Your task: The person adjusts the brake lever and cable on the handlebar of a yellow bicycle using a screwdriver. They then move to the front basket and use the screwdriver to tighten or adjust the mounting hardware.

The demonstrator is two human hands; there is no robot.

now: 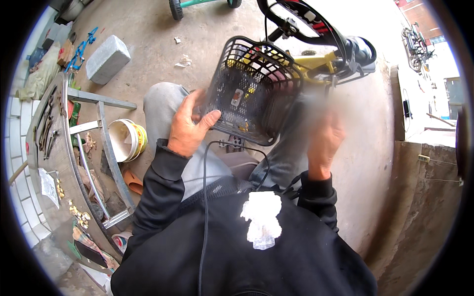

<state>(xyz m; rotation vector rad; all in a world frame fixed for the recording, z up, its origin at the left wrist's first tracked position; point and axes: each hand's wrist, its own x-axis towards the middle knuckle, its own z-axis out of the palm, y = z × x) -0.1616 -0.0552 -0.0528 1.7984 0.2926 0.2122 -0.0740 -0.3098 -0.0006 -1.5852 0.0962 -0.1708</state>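
A black mesh bicycle basket (261, 98) is tilted up in front of me, by the handlebar of a yellow bicycle (311, 63). My left hand (190, 123) grips the basket's lower left rim, thumb over the edge. My right hand (326, 135) is beside the basket's right side, below the yellow frame; a hazy blur hides its fingers and anything they may hold. A small plate with a reddish spot (236, 97) shows on the basket.
At left are a table with tools (48, 123), a metal frame (111, 167), a bucket (123, 139) and a pale block (107, 58). A green wheeled object (197, 4) stands ahead. A concrete ledge (424, 192) borders the right; parked two-wheelers (414, 49) are beyond.
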